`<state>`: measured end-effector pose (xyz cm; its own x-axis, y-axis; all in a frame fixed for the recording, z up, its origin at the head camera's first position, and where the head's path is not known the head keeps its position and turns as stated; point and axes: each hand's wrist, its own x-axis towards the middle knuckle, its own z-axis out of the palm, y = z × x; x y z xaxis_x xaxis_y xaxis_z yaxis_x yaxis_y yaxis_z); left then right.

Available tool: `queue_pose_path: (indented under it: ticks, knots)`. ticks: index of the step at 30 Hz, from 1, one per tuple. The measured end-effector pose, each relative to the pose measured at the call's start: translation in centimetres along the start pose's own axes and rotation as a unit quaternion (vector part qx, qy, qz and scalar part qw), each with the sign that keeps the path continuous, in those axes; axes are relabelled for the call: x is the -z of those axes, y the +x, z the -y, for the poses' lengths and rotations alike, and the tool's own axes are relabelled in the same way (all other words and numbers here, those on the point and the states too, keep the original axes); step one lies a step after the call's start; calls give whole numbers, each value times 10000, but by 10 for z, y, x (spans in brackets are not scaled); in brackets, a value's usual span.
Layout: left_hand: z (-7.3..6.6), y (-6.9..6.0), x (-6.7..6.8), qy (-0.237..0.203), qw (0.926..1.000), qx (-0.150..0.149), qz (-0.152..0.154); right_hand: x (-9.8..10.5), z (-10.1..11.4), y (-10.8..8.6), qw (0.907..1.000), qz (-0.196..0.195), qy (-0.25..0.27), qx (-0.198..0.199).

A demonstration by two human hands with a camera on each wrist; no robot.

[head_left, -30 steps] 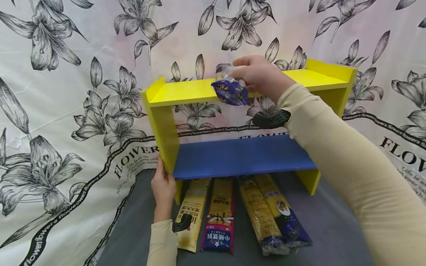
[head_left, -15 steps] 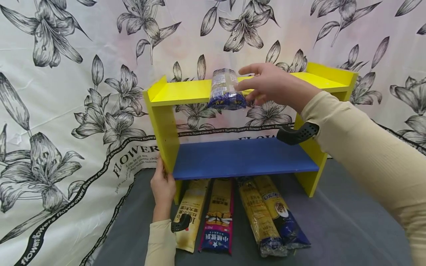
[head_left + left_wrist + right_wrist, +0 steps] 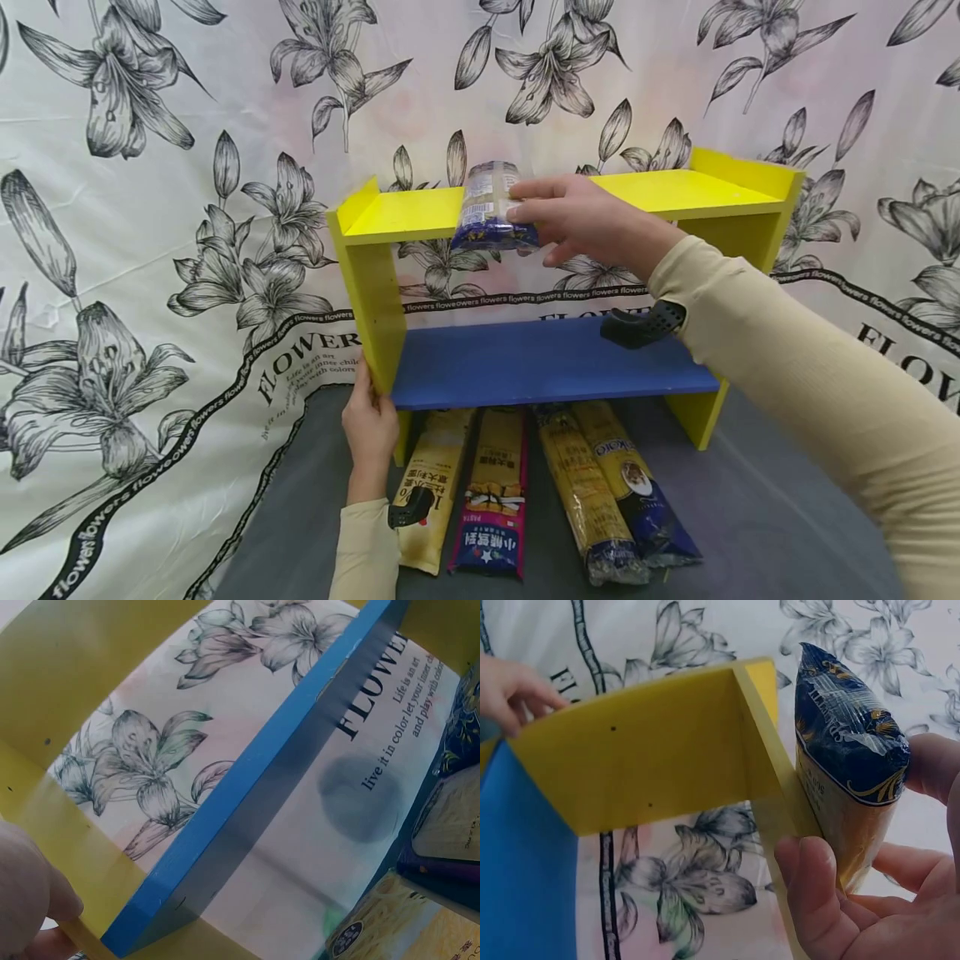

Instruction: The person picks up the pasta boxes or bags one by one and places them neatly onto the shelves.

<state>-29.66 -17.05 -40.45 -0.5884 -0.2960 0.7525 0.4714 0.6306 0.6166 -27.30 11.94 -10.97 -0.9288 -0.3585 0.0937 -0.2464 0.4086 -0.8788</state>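
A clear and dark-blue noodle package [image 3: 489, 208] [image 3: 851, 742] lies on the yellow top board [image 3: 412, 212], one end past its front edge. Against the package's right side are the extended fingers of my right hand [image 3: 592, 218] [image 3: 877, 900]; its thumb hangs lower, off the package in the head view. My left hand [image 3: 371, 425] [image 3: 30, 896] [image 3: 517, 694] grips the left yellow side panel [image 3: 369, 317] [image 3: 645, 750], level with the blue shelf [image 3: 540, 358] [image 3: 240, 787]. Its fingertips are partly hidden by the panel.
Beneath the blue shelf, several long pasta packages lie on the grey surface [image 3: 772, 517]: a yellow one [image 3: 431, 492], a pink-and-blue one [image 3: 487, 500], and two side by side [image 3: 585, 500] [image 3: 637, 483] on the right. Flower-printed cloth [image 3: 247, 83] hangs behind.
My right hand let go of the package, drew back to the right, and came back against its side. The package now lies flatter and farther left. My left hand keeps its hold.
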Motion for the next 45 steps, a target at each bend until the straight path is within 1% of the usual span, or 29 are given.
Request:
queue_pose_path:
  ticks: [3, 7, 10, 14, 15, 18, 20, 23, 26, 30, 36, 41, 45]
  knots:
    - [0, 0, 1, 32, 10000, -19, -1, -12, 3, 11, 9999, 114, -66, 26]
    - [1, 0, 3, 81, 10000, -56, 13, -35, 11, 26, 9996, 274, 59, 98]
    - [1, 1, 3, 72, 9997, -220, -10, -52, 18, 36, 9984, 457, 256, 227]
    - [1, 1, 2, -12, 9993, -383, -23, -69, 26, 47, 9965, 696, 366, 298]
    - [1, 0, 2, -36, 9993, -361, -8, -73, 28, 49, 9962, 727, 376, 299]
    - [0, -1, 1, -44, 9998, -169, 64, -81, 34, 54, 9957, 804, 359, 277]
    - [0, -2, 1, -62, 9999, -46, 125, -86, 36, 57, 9954, 843, 346, 282]
    - [0, -3, 1, -84, 9998, 38, 169, -89, 40, 60, 9950, 892, 345, 276]
    - [1, -2, 1, -86, 9998, 22, 159, -91, 42, 62, 9947, 905, 415, 259]
    - [2, -1, 2, -84, 9999, 3, 140, -96, 43, 64, 9951, 816, 523, 204]
    - [2, -4, 2, -136, 9998, 97, 123, -107, 41, 65, 9957, 680, 605, 200]
    - [0, -3, 1, -257, 9996, 44, 115, -110, 39, 66, 9967, 548, 558, 238]
    - [0, -2, 0, -241, 9997, -12, 105, -110, 40, 66, 9973, 497, 477, 266]
